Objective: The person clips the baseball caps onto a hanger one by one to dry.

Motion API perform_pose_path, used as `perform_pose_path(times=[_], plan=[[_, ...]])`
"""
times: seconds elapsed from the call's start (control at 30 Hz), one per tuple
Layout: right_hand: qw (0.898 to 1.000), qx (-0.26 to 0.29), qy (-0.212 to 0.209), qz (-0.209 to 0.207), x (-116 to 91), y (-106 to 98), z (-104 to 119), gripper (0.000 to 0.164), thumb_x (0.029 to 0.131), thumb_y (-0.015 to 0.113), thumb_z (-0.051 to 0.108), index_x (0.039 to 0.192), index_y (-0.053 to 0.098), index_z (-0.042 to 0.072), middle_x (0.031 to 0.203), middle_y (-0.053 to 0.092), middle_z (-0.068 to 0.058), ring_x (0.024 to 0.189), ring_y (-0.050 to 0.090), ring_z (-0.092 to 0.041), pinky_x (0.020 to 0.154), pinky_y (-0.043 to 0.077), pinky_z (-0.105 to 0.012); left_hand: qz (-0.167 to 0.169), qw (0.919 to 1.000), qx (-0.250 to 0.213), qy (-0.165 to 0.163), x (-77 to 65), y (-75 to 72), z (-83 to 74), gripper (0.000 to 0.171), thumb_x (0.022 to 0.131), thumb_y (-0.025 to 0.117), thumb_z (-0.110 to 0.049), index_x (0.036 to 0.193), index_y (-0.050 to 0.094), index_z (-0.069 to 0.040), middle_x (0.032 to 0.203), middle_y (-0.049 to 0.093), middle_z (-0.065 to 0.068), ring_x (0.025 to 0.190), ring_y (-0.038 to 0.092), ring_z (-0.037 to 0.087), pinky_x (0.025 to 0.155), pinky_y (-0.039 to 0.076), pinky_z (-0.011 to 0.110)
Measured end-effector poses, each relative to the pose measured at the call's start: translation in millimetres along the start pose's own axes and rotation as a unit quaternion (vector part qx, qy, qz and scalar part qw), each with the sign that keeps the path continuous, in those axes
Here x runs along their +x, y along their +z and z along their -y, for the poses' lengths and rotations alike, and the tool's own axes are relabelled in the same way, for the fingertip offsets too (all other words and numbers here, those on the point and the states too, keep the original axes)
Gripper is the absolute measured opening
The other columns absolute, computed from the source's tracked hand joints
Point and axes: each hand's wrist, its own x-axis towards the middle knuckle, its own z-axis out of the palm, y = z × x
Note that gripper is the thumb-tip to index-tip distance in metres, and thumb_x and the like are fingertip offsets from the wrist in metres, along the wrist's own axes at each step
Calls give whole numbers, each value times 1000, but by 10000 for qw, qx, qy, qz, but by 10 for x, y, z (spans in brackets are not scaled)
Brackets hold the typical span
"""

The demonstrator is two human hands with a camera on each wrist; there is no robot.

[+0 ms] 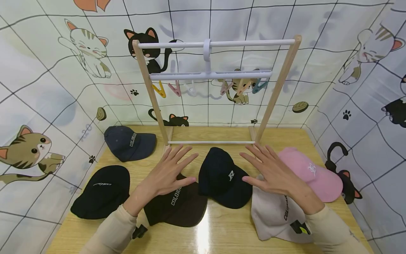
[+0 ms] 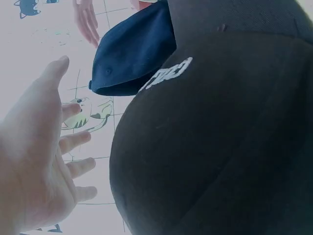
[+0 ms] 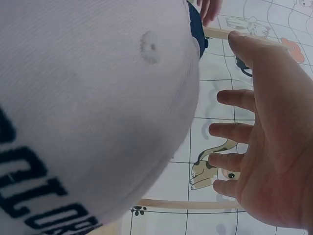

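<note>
**Spread wide, nothing held**

Head view: left hand [image 1: 166, 175] above brown cap [image 1: 182, 208], right hand [image 1: 274, 173] above pale cap [image 1: 273, 215], fingers splayed; navy R cap [image 1: 222, 180] between, all on table [image 1: 231, 236]. Palms show only in wrist views; pale cap's stitched eyelet [image 3: 150, 47] only in the right's.

Left hand [image 1: 166, 176], right hand [image 1: 275, 173] (both outspread) above several caps [image 1: 190, 205]

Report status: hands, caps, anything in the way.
Left hand, right hand: fingers spread, holding nothing. Six caps on table. Hanger carries no cap. Hands partly block view of caps.
</note>
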Motion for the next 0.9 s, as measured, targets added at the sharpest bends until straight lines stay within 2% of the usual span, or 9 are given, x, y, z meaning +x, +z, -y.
perform_pose_path(times=[0.27,0.53,0.8,0.9], plan=[[9998,8,201,10,-81,-37,-33,82,93,65,64,161,36,31,170,33,-5,160,24,-36,124,22,-64,-166,9996,-187,104,123,-57,-77,79,98,51,-70,164,28,-34,172,28,2,162,20,34,127,19,65],[9992,48,388,56,-182,-53,-51,83,92,68,62,161,37,29,172,29,-3,160,25,-38,124,23,-63,-184,9995,-173,193,156,-55,-89,78,98,50,-69,164,28,-34,171,30,4,162,22,35,127,17,65],[9983,111,572,65,-282,-87,-75,82,92,69,60,161,37,30,171,31,-5,158,26,-42,124,22,-64,-214,9992,-227,247,188,-45,-100,78,99,50,-69,164,26,-35,171,29,1,161,24,35,126,24,61],[9978,110,639,107,-311,-110,-91,81,93,67,61,161,37,30,170,33,-7,158,26,-43,126,20,-62,-196,9991,-297,238,205,-49,-107,77,99,50,-69,164,27,-34,171,31,3,161,24,35,125,24,64]])
